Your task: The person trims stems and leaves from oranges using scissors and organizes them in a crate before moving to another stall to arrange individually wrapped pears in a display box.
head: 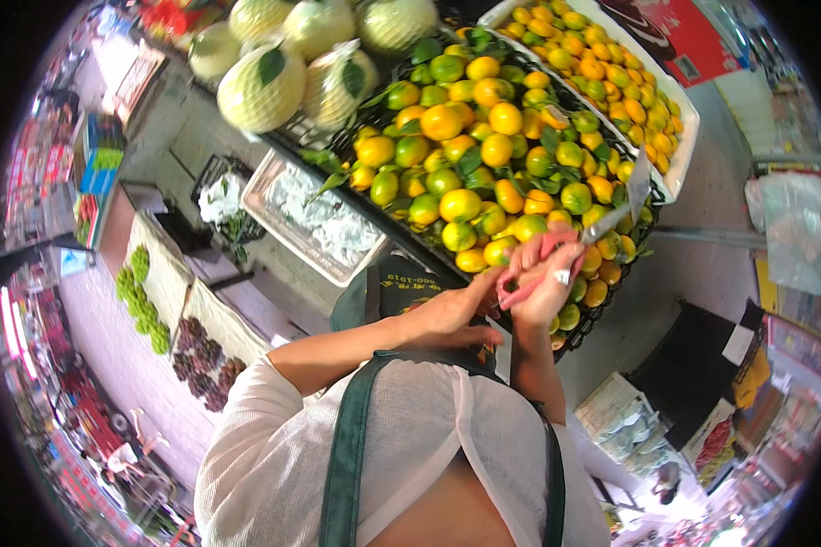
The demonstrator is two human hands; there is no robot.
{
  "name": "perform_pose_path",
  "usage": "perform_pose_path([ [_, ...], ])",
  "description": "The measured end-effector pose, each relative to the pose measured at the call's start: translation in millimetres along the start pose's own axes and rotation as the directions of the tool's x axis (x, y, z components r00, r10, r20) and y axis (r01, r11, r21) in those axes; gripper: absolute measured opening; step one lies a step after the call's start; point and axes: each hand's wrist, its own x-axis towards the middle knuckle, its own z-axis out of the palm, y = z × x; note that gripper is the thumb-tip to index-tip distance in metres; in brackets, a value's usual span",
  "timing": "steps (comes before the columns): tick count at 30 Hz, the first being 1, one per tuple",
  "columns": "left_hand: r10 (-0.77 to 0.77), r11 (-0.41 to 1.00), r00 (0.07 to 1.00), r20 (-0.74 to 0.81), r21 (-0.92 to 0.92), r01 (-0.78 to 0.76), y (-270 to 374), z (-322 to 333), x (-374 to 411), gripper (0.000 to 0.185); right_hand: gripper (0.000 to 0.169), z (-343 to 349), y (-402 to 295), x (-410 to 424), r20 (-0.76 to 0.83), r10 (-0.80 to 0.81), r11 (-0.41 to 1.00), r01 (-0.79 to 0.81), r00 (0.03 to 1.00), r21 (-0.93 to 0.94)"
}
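My right hand (542, 290) is closed around the pink handle (520, 292) of a metal-bladed tool, which looks like scissors. Its blade (635, 188) points up and right over a black crate (410, 236) of green and orange citrus fruits (460, 205), some with leaves. Something small and white is on a finger of this hand. Beside it, my left hand (466, 308) has thumb and fingers apart, the fingertips close to the handle's loop; whether they touch is unclear. Both hands are at the crate's near edge.
Large pale fruits (263, 89) in wrap and netting stand at the upper left. A white foam box (684, 137) holds smaller orange fruits. A pale basket (250, 198) contains crumpled plastic. Green grapes (140, 301) and dark grapes (202, 359) lie on a stand at the left.
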Motion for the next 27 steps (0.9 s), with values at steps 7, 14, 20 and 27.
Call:
perform_pose_path([
  [7,0.042,0.937,0.978,-0.207,-0.332,-0.110,-15,-63,-73,0.073,0.045,80,56,0,0.258,0.440,0.866,-0.483,0.860,0.132],
  [14,0.193,0.981,0.799,-0.570,0.128,-0.146,-34,-52,-117,0.081,0.044,121,96,-28,0.370,0.422,0.876,-0.477,0.827,0.066],
  [20,0.208,0.933,0.625,-0.752,0.344,0.103,-38,-29,-137,0.049,0.045,126,100,-36,0.562,0.578,0.776,-0.612,0.592,-0.153],
  [27,0.336,0.941,0.705,-0.625,0.190,-0.280,-38,-24,-163,0.039,0.047,114,86,-64,0.731,0.664,0.493,-0.826,0.154,-0.274],
])
